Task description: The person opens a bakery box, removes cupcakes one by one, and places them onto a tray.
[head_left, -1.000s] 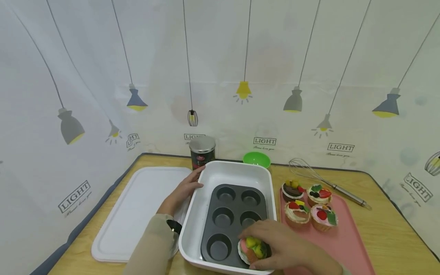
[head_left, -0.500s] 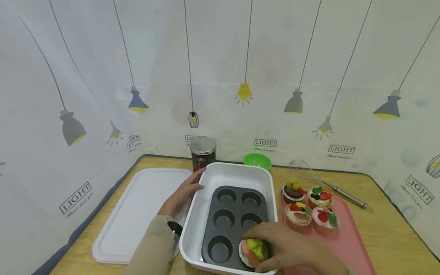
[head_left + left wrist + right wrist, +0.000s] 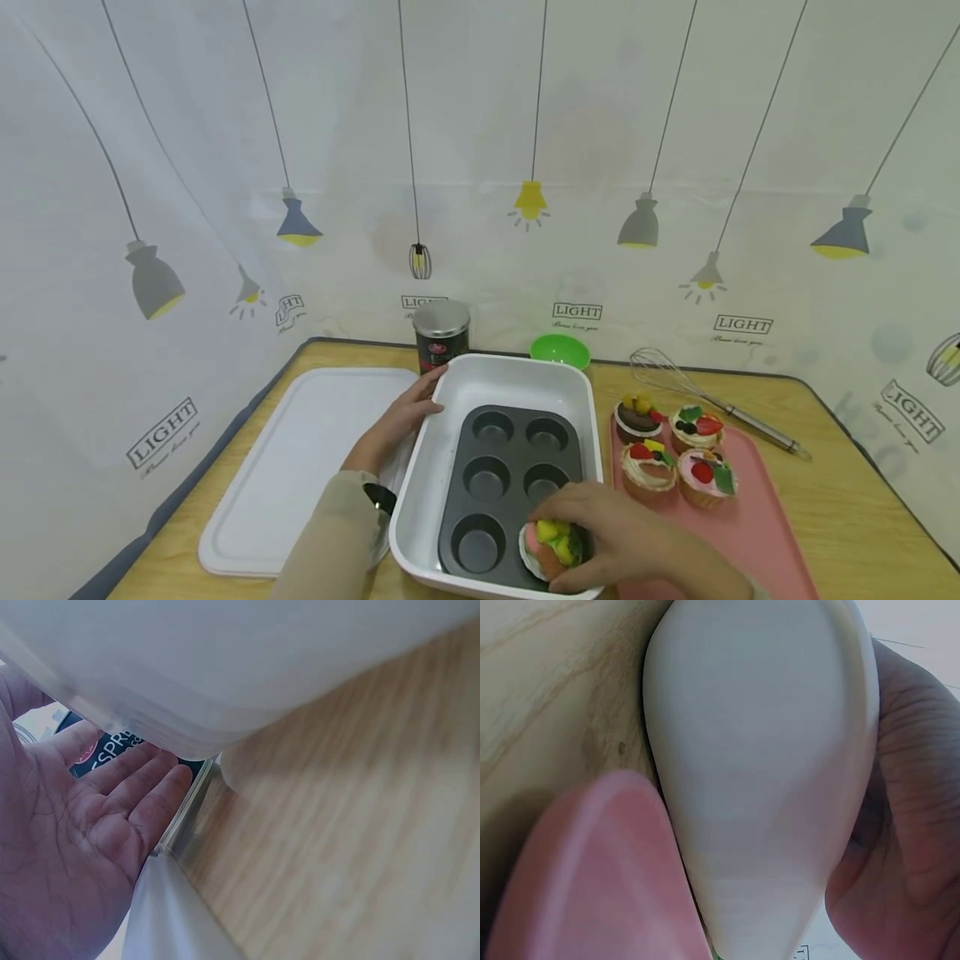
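Observation:
A dark grey muffin tin (image 3: 453, 500) with several cups lies in a deep white rectangular container (image 3: 405, 508). My right hand (image 3: 611, 533) grips a cupcake (image 3: 551, 546) with a yellow and green fruit topping at the tin's front right cup; the cupcake's right side is hidden by the hand. In the right wrist view the container's outer wall hides the cupcake and fingertips. My left hand (image 3: 397, 421) rests against the container's left side near the back. The left wrist view shows that hand (image 3: 90, 817) with extended fingers beside the container wall.
Several fruit-topped cupcakes (image 3: 648, 471) stand on a pink tray (image 3: 750, 533) at the right. A whisk (image 3: 738, 412) lies behind it. A white lid or board (image 3: 300, 467) lies left, a dark can (image 3: 442, 337) and a green bowl (image 3: 561, 352) at the back.
The cupcake in my right hand shows almost no movement. Both hands keep their places; the head view shifts only slightly.

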The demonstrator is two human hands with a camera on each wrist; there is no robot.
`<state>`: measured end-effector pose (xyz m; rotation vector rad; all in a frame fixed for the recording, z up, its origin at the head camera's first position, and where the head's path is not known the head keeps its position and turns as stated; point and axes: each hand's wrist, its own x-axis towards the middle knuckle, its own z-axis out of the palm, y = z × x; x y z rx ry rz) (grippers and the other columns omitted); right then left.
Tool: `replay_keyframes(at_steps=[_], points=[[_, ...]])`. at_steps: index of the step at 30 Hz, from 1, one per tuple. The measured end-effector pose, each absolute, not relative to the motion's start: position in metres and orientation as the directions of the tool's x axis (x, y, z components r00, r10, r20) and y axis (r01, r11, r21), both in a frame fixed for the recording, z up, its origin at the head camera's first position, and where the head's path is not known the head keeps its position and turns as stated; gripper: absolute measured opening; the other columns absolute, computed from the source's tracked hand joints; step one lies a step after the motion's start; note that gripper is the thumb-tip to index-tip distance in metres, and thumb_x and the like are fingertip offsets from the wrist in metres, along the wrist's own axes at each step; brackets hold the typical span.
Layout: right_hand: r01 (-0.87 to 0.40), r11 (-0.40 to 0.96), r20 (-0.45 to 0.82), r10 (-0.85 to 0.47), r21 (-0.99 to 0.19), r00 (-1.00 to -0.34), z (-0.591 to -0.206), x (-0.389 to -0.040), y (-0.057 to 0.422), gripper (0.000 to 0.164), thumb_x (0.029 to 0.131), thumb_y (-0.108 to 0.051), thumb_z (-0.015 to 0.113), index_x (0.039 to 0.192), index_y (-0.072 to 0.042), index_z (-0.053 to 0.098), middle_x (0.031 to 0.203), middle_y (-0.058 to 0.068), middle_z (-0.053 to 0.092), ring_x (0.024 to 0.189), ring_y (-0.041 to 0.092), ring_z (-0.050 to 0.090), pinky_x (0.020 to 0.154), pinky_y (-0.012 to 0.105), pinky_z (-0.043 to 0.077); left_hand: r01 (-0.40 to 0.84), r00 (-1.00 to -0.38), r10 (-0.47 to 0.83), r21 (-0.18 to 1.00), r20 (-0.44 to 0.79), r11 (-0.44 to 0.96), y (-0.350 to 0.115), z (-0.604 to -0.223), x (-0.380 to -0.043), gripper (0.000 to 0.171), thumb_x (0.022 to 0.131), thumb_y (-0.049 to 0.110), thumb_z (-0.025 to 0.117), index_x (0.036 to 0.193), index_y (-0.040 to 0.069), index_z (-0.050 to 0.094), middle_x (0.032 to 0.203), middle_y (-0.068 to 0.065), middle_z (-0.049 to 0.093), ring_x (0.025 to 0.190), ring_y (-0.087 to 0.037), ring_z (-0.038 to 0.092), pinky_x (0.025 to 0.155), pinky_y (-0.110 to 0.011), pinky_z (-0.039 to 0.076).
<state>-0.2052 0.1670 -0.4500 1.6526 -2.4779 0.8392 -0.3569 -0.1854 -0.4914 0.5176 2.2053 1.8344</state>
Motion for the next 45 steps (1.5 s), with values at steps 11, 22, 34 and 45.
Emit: replay_keyframes(at_steps=[11, 22, 34, 45], points=[[-0.818, 0.367, 0.267, -0.817, -0.444, -0.512, -0.4490, -0.2036, 0.1672, 0.051, 0.084, -0.053, 0.076, 0.126, -0.027, 0.065, 0.120, -0.018, 0.065, 0.104, 0.002, 0.057, 0.088, 0.031, 0.051, 0.113, -0.917, 0.396, 0.982, 0.043, 0.155, -0.1851, -0.4890, -0.3562, 0.069, 0.096, 0.011, 0.052, 0.160, 0.017, 0.025, 0.160, -0.017, 0.033, 0.141, -0.037, 0.038, 0.111, -0.056, 0.034], [-0.795, 0.421, 0.238, -0.798, -0.436, -0.553, -0.4512, -0.2020, 0.1688, 0.052, 0.083, -0.059, 0.075, 0.125, -0.031, 0.064, 0.118, -0.021, 0.064, 0.102, 0.001, 0.055, 0.086, 0.031, 0.050, 0.106, -0.915, 0.402, 0.983, 0.039, 0.147, -0.1827, -0.4886, -0.3553, 0.070, 0.096, 0.011, 0.052, 0.160, 0.018, 0.026, 0.160, -0.015, 0.032, 0.142, -0.037, 0.038, 0.112, -0.057, 0.033], [-0.771, 0.424, 0.192, -0.805, -0.475, -0.561, -0.4517, -0.2031, 0.1672, 0.055, 0.082, -0.060, 0.075, 0.128, -0.032, 0.062, 0.121, -0.022, 0.062, 0.104, 0.002, 0.055, 0.086, 0.031, 0.049, 0.126, -0.907, 0.416, 0.983, 0.061, 0.132, -0.1848, -0.4895, -0.3549, 0.070, 0.097, 0.006, 0.050, 0.161, 0.012, 0.021, 0.162, -0.020, 0.028, 0.145, -0.039, 0.032, 0.114, -0.057, 0.030], [-0.780, 0.371, 0.221, -0.817, -0.504, -0.532, -0.4482, -0.2047, 0.1672, 0.062, 0.077, -0.054, 0.081, 0.130, -0.026, 0.063, 0.125, -0.018, 0.063, 0.105, 0.004, 0.057, 0.088, 0.033, 0.048, 0.093, -0.919, 0.393, 0.985, 0.029, 0.145, -0.1835, -0.4886, -0.3540, 0.069, 0.097, 0.009, 0.051, 0.160, 0.018, 0.025, 0.161, -0.015, 0.031, 0.142, -0.036, 0.037, 0.112, -0.056, 0.033]])
